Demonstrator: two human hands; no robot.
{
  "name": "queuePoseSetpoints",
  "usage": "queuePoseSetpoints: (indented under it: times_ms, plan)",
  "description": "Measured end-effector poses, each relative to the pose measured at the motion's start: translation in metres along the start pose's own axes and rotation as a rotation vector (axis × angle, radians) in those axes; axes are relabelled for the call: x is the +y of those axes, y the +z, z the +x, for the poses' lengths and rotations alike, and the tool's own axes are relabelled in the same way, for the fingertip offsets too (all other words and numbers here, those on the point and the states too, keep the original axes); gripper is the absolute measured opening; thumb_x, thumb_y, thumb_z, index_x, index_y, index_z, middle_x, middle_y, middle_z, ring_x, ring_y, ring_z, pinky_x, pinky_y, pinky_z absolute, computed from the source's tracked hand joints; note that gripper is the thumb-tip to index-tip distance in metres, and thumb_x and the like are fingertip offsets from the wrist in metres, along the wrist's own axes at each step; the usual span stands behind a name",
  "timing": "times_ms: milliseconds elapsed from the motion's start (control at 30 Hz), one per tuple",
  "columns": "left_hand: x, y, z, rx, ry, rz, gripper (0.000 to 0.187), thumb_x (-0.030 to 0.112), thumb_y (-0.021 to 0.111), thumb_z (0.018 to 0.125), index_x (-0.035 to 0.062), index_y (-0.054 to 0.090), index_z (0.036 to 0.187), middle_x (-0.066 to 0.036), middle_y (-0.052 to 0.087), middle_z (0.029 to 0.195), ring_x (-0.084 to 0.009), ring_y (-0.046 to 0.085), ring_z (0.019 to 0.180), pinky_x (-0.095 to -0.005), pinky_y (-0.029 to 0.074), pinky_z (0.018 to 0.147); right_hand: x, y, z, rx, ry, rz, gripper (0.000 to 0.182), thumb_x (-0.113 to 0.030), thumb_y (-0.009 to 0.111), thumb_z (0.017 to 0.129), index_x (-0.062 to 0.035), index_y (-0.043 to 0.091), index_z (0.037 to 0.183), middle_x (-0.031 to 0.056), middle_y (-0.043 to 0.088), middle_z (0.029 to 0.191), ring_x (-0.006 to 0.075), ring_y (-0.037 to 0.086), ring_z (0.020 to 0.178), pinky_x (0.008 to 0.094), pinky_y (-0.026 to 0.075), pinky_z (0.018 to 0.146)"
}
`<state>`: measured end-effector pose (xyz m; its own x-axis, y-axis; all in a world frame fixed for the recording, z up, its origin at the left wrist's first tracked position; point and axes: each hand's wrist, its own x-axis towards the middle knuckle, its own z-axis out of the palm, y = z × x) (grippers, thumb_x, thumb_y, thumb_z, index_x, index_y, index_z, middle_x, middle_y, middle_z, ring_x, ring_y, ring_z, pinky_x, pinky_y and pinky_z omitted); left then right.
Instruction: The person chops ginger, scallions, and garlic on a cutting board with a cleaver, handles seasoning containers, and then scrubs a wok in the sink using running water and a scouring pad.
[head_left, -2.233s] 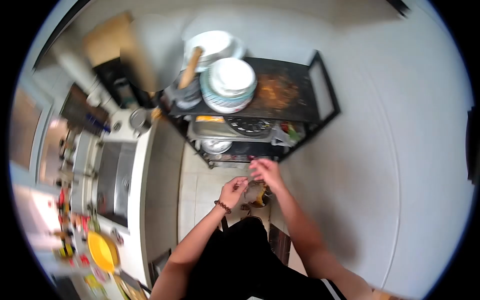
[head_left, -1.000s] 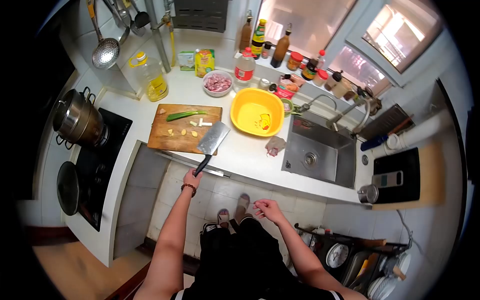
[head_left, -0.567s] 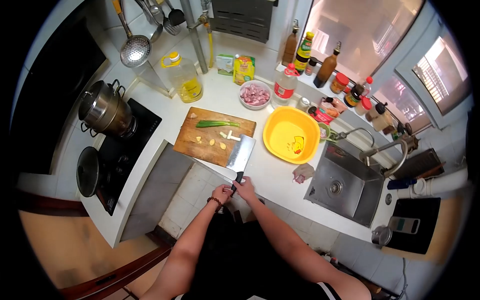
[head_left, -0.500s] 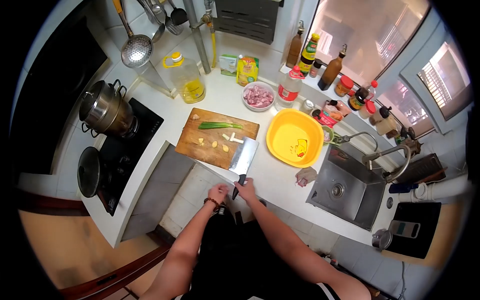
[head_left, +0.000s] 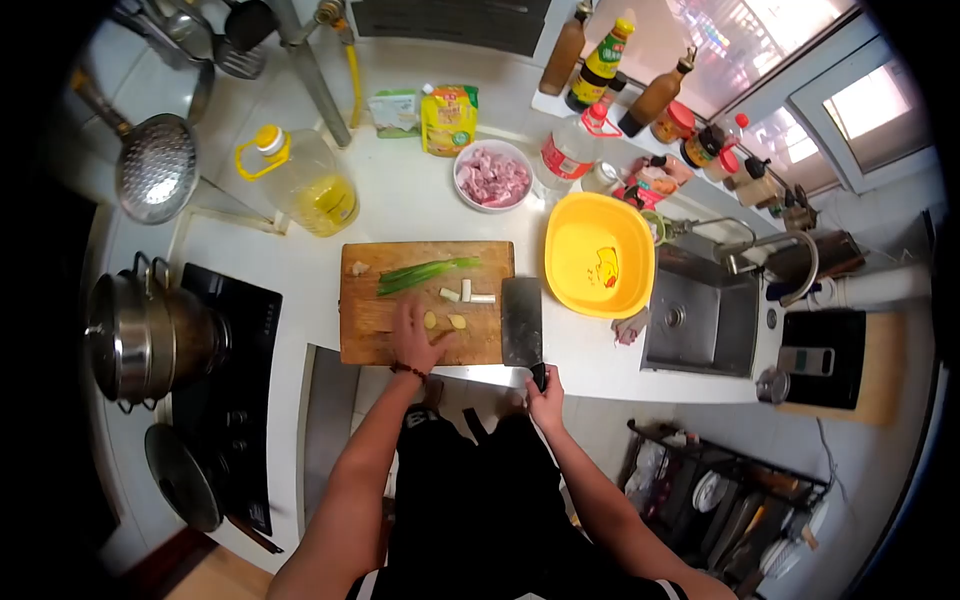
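Observation:
My left hand (head_left: 415,335) reaches over the wooden cutting board (head_left: 368,325), fingers apart and low beside pale yellow slices (head_left: 458,321) that look like ginger. It wears a beaded bracelet. Behind it on the board lie green scallion stalks (head_left: 430,272) and a few short white scallion pieces (head_left: 480,298). My right hand (head_left: 543,400) is closed around the black handle of a cleaver (head_left: 522,325). The cleaver's broad blade points away from me, flat along the board's right edge and overlapping it in this view.
Right of the board stands a yellow basin (head_left: 562,285), with a sink (head_left: 700,350) beyond. A bowl of cut raw meat (head_left: 493,178) and an oil jug (head_left: 312,190) are behind. On the left, a steel pot (head_left: 140,335) and a lidded pan (head_left: 182,478) sit by the cooktop (head_left: 245,400).
My left hand has moved from the counter's front edge onto the board near the slices. The cleaver has shifted right, to the board's right edge. The view has turned and moved closer.

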<state>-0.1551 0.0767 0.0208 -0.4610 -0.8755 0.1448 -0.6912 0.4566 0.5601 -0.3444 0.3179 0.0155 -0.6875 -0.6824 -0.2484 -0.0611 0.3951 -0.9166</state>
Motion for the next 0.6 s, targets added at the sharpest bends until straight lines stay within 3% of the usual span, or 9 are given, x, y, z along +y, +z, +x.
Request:
queuePoseSetpoints:
  times_ms: [67, 167, 200, 333, 400, 433, 533, 600]
  plan:
    - [0.0, 0.003, -0.003, -0.023, 0.13, -0.157, 0.089, 0.049, 0.084, 0.077, 0.006, 0.047, 0.147, -0.019, 0.037, 0.154, -0.0398, 0.034, 0.143, -0.0566, 0.03, 0.117, 0.005, 0.0, -0.021, 0.039, 0.019, -0.019, 0.019, -0.003, 0.063, 0.096, -0.0073, 0.05, 0.109, -0.0008, 0.049, 0.067, 0.0075, 0.045, 0.047, 0.0255, 0.036, 0.041]
    - [-0.002, 0.016, 0.002, -0.036, 0.242, -0.107, 0.082, 0.046, 0.083, 0.077, 0.0068, 0.053, 0.143, -0.019, 0.042, 0.151, -0.0391, 0.036, 0.142, -0.057, 0.03, 0.117, -0.003, 0.0, -0.04, 0.058, 0.006, -0.043, 0.02, -0.004, 0.064, 0.096, -0.0069, 0.05, 0.109, -0.0021, 0.048, 0.067, 0.0064, 0.044, 0.047, 0.0253, 0.034, 0.041]
    - [0.004, 0.016, 0.006, -0.008, 0.241, -0.141, 0.066, 0.037, 0.082, 0.079, 0.0054, 0.06, 0.132, -0.018, 0.048, 0.145, -0.0392, 0.039, 0.14, -0.0577, 0.03, 0.117, -0.011, 0.002, -0.044, 0.042, 0.047, -0.025, 0.019, -0.004, 0.064, 0.096, -0.0068, 0.05, 0.11, -0.0021, 0.047, 0.067, 0.0063, 0.044, 0.047, 0.0251, 0.034, 0.041]
    - [-0.008, 0.018, 0.005, -0.03, 0.303, -0.162, 0.047, 0.026, 0.08, 0.082, 0.0036, 0.064, 0.119, -0.018, 0.051, 0.14, -0.0396, 0.042, 0.138, -0.0576, 0.031, 0.117, -0.018, 0.018, -0.059, 0.086, 0.137, 0.108, 0.019, -0.004, 0.063, 0.096, -0.0073, 0.049, 0.109, -0.0021, 0.047, 0.066, 0.0062, 0.043, 0.045, 0.0248, 0.033, 0.04]
    - [-0.011, 0.009, 0.01, -0.055, 0.322, -0.211, 0.032, 0.013, 0.077, 0.083, 0.0026, 0.063, 0.109, -0.019, 0.053, 0.135, -0.0415, 0.043, 0.137, -0.0548, 0.035, 0.114, -0.025, 0.021, -0.049, 0.106, 0.134, 0.141, 0.02, -0.003, 0.062, 0.097, -0.0089, 0.047, 0.108, -0.0027, 0.046, 0.064, 0.0065, 0.042, 0.044, 0.0249, 0.032, 0.038]
    - [-0.021, 0.007, 0.009, -0.066, 0.331, -0.206, 0.032, 0.013, 0.077, 0.083, 0.0026, 0.063, 0.109, -0.019, 0.053, 0.135, -0.0415, 0.043, 0.137, -0.0548, 0.035, 0.114, -0.03, 0.02, -0.05, 0.121, 0.222, 0.27, 0.023, -0.002, 0.065, 0.094, -0.0043, 0.054, 0.113, -0.0019, 0.05, 0.072, 0.0056, 0.045, 0.051, 0.0247, 0.036, 0.045]
    - [-0.049, -0.01, 0.015, -0.083, 0.325, -0.229, 0.028, 0.003, 0.068, 0.083, 0.0023, 0.062, 0.11, -0.019, 0.054, 0.135, -0.0408, 0.046, 0.136, -0.0514, 0.035, 0.117, -0.035, 0.021, -0.05, 0.146, 0.219, 0.309, 0.022, -0.001, 0.065, 0.094, -0.0047, 0.054, 0.112, -0.0021, 0.05, 0.069, 0.0058, 0.044, 0.048, 0.025, 0.035, 0.043]
    - [-0.05, -0.012, 0.013, -0.087, 0.316, -0.207, 0.031, 0.004, 0.068, 0.084, 0.0018, 0.062, 0.113, -0.019, 0.054, 0.136, -0.0399, 0.045, 0.137, -0.0513, 0.034, 0.117, -0.032, 0.015, -0.044, 0.131, 0.206, 0.251, 0.022, -0.001, 0.065, 0.094, -0.005, 0.053, 0.111, -0.002, 0.05, 0.069, 0.0057, 0.044, 0.048, 0.0251, 0.034, 0.043]
